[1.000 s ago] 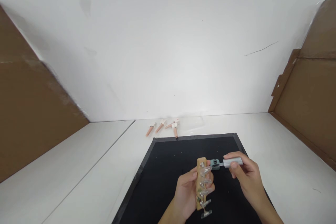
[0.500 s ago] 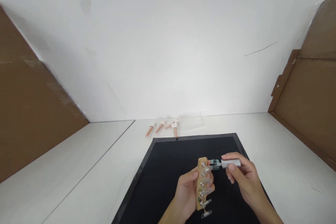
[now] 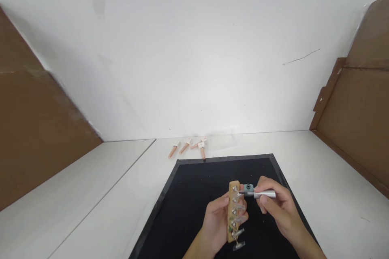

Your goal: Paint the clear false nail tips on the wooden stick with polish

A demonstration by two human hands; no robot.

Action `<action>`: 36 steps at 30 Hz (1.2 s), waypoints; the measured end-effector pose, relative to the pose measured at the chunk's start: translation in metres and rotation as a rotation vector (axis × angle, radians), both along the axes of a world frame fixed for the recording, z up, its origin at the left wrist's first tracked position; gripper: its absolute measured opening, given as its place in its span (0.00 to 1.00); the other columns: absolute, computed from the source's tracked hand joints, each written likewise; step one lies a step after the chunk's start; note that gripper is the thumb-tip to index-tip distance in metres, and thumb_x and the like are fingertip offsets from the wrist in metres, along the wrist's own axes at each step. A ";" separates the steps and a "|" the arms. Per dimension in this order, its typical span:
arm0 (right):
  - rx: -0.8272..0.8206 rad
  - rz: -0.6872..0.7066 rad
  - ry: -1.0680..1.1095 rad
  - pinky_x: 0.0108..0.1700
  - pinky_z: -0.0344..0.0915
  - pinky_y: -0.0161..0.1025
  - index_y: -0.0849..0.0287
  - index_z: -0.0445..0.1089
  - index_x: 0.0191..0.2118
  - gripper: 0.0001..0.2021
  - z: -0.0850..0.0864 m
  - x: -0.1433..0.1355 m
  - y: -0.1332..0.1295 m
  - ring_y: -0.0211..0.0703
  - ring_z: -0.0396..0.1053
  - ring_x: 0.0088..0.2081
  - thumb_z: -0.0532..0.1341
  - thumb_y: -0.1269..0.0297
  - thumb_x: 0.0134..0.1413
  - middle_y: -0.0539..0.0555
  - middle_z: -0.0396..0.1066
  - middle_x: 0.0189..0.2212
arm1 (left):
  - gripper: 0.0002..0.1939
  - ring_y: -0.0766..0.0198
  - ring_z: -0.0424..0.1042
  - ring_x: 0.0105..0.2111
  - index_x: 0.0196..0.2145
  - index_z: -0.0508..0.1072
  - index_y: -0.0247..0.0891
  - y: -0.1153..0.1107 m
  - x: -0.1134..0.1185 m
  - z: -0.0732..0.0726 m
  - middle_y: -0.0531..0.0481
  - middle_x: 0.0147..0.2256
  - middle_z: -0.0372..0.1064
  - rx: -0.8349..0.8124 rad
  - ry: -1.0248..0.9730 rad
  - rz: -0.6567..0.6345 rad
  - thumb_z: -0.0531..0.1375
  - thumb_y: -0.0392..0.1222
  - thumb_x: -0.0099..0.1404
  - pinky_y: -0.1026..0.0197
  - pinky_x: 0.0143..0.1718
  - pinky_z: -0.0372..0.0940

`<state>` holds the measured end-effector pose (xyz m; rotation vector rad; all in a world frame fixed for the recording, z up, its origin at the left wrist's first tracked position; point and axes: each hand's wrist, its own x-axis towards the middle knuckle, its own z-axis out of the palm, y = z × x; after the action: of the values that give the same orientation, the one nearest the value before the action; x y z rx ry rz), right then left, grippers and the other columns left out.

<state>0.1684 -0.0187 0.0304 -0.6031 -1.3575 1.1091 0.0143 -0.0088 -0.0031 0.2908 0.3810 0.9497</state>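
Note:
My left hand point(image 3: 212, 218) is closed around a narrow wooden stand point(image 3: 231, 210), which stands upright along its length. Several clear false nail tips point(image 3: 239, 219) stick out to the right from metal posts on it. Behind the stand's upper end is a small teal bottle point(image 3: 248, 187) with a dark round mouth; it seems held by my left fingers, mostly hidden. In my right hand point(image 3: 278, 202) is a nail polish brush point(image 3: 264, 194) with a silver handle, pinched between thumb and fingers. Its dark bristle end points left and meets the uppermost nail tip; I cannot tell if they touch.
Under my hands lies a black mat point(image 3: 194, 194) on a white table point(image 3: 121, 194). Several pink-handled bottles with white ends point(image 3: 185, 145) lie beyond its far edge, beside a clear plastic piece point(image 3: 223, 141). Brown cardboard panels point(image 3: 358, 117) flank the table, with a white wall behind.
My right hand has shifted slightly left and the brush has come from over the teal bottle to the uppermost nail tip. My left hand and the stand have hardly moved.

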 end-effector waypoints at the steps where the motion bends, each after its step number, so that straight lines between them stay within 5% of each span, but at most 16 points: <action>1: 0.002 0.008 0.005 0.22 0.57 0.31 0.53 0.74 0.34 0.06 0.000 0.000 0.000 0.32 0.58 0.19 0.61 0.60 0.55 0.47 0.60 0.24 | 0.17 0.70 0.58 0.21 0.34 0.74 0.29 0.000 0.000 0.000 0.51 0.21 0.61 0.000 0.000 0.003 0.63 0.37 0.43 0.64 0.24 0.45; 36: 0.080 -0.083 -0.125 0.22 0.53 0.31 0.52 0.73 0.32 0.05 0.007 0.002 0.001 0.34 0.55 0.21 0.60 0.62 0.56 0.46 0.59 0.22 | 0.18 0.69 0.59 0.20 0.33 0.77 0.29 0.000 0.001 0.002 0.50 0.20 0.64 -0.015 0.005 0.015 0.65 0.38 0.40 0.64 0.24 0.45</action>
<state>0.1704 -0.0174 0.0374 -0.6734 -1.4636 0.9586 0.0153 -0.0090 -0.0006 0.2773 0.3948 0.9605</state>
